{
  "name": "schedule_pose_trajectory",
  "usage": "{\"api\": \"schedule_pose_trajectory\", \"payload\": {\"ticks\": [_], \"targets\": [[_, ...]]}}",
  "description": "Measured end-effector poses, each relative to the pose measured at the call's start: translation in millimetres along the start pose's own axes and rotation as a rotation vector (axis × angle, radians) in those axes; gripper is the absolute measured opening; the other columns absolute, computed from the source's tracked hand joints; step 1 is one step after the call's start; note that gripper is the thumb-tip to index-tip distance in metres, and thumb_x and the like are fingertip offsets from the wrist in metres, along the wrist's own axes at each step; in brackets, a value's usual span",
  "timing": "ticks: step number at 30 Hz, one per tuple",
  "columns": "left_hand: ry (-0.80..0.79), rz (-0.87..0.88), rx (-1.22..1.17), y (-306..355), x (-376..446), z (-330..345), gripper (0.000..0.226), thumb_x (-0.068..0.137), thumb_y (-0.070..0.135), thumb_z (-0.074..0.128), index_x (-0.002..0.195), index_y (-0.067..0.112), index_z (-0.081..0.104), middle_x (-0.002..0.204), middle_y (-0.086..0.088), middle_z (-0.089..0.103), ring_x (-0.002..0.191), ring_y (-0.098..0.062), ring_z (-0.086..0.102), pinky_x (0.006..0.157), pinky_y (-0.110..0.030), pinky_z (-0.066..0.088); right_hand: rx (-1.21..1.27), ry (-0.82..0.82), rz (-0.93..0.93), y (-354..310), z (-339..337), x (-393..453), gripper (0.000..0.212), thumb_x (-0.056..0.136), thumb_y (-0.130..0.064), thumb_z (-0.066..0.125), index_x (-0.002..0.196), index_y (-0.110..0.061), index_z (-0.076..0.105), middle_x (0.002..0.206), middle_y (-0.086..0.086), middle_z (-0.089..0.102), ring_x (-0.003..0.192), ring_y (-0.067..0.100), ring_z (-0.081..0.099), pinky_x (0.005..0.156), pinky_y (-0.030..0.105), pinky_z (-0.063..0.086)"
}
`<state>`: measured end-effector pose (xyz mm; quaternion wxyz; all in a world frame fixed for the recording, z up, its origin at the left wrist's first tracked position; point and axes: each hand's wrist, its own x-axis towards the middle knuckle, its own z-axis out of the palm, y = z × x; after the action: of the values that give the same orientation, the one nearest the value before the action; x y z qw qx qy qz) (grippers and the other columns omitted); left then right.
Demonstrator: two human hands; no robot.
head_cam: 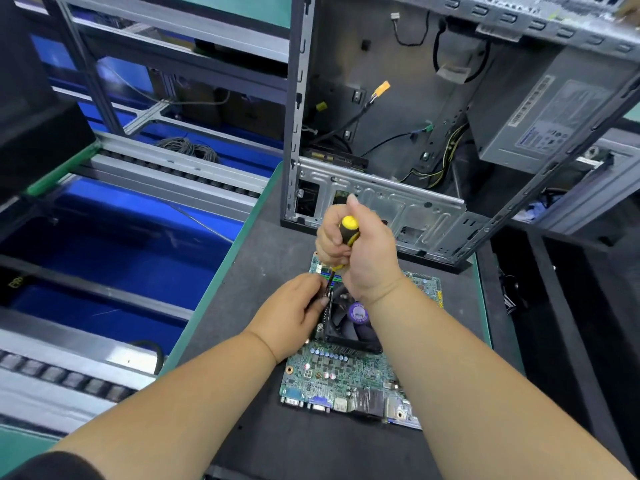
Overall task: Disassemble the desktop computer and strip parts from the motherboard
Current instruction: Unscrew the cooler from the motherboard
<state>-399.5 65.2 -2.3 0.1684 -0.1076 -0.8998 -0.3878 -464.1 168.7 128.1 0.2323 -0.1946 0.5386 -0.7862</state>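
A green motherboard (332,372) lies flat on the dark mat, its port row toward me. A black CPU cooler fan (349,327) with a purple centre label sits on it. My right hand (360,258) is closed around a yellow-and-black screwdriver (347,230), held nearly upright with its shaft going down to the fan's far left corner. My left hand (294,313) pinches the lower shaft at that corner and rests against the fan's left edge. The tip is hidden by my fingers. The open desktop case (381,199) stands behind the board.
Inside the case hang loose cables (367,105) and a grey power supply (550,112) at the right. A green-edged bench rim (221,275) runs along the left, with a roller conveyor and blue bins (121,265) beyond it. Dark containers stand at the right.
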Motion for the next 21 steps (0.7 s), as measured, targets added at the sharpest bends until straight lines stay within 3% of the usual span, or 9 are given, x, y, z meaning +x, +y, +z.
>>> {"api": "schedule_pose_trajectory", "payload": {"ticks": [4,9,11,14,16,18,21], "targets": [[0.016,0.025,0.011,-0.7,-0.6,0.4,0.012,0.095,0.017,0.052,0.092,0.022,0.042,0.086,0.017,0.032,0.076,-0.004,0.035,0.066,-0.02,0.031,0.017,-0.036,0.036,-4.4,-11.2,0.4,0.029,0.085,-0.028,0.038,0.064,-0.009,0.041,0.048,0.0,0.027,0.045,0.01,0.018,0.05,0.032,0.008],[0.005,0.015,0.006,0.4,2.7,0.2,0.03,0.096,0.016,0.052,0.088,0.036,0.031,0.083,0.019,0.028,0.074,-0.006,0.035,0.066,-0.02,0.029,-0.091,0.225,-0.096,10.2,-6.6,-19.8,0.021,0.091,-0.032,0.053,0.077,-0.019,0.06,0.072,0.002,0.057,0.064,0.019,0.053,0.064,0.027,0.043],[-0.001,0.011,-0.003,-0.6,2.3,1.1,0.025,0.096,0.018,0.051,0.088,0.033,0.033,0.083,0.018,0.032,0.075,-0.009,0.038,0.066,-0.024,0.033,-0.108,0.306,-0.15,16.1,-1.5,-25.1,0.022,0.092,-0.035,0.055,0.079,-0.022,0.066,0.075,0.001,0.06,0.072,0.018,0.057,0.07,0.026,0.048],[-0.038,-0.001,-0.037,-3.8,1.6,1.9,0.006,0.096,0.019,0.049,0.091,0.016,0.047,0.088,0.005,0.048,0.08,-0.018,0.048,0.07,-0.036,0.044,-0.128,0.247,-0.182,21.2,8.2,-27.7,0.027,0.096,-0.036,0.047,0.079,-0.021,0.062,0.07,-0.001,0.051,0.068,0.015,0.045,0.067,0.025,0.04],[-0.052,-0.01,-0.032,-4.7,2.0,2.1,0.007,0.095,0.017,0.05,0.096,0.01,0.051,0.092,-0.001,0.053,0.084,-0.023,0.051,0.073,-0.04,0.046,-0.138,0.136,-0.14,17.9,12.0,-23.4,0.034,0.098,-0.033,0.04,0.074,-0.014,0.054,0.062,-0.002,0.043,0.058,0.013,0.037,0.057,0.023,0.031],[-0.031,-0.001,-0.027,-3.4,0.9,2.0,0.006,0.095,0.016,0.052,0.092,0.016,0.047,0.088,0.005,0.048,0.08,-0.018,0.047,0.069,-0.033,0.041,-0.08,0.046,-0.054,8.6,9.7,-13.7,0.04,0.095,-0.03,0.036,0.063,-0.009,0.046,0.05,-0.003,0.035,0.046,0.011,0.026,0.047,0.022,0.02],[-0.003,0.011,-0.009,-0.3,-0.4,0.6,0.017,0.096,0.018,0.051,0.088,0.026,0.038,0.082,0.016,0.033,0.074,-0.008,0.037,0.065,-0.02,0.029,-0.03,-0.02,0.041,-4.4,2.0,-0.7,0.045,0.093,-0.035,0.032,0.057,-0.009,0.042,0.044,-0.004,0.026,0.043,0.009,0.016,0.047,0.026,0.008]]}}
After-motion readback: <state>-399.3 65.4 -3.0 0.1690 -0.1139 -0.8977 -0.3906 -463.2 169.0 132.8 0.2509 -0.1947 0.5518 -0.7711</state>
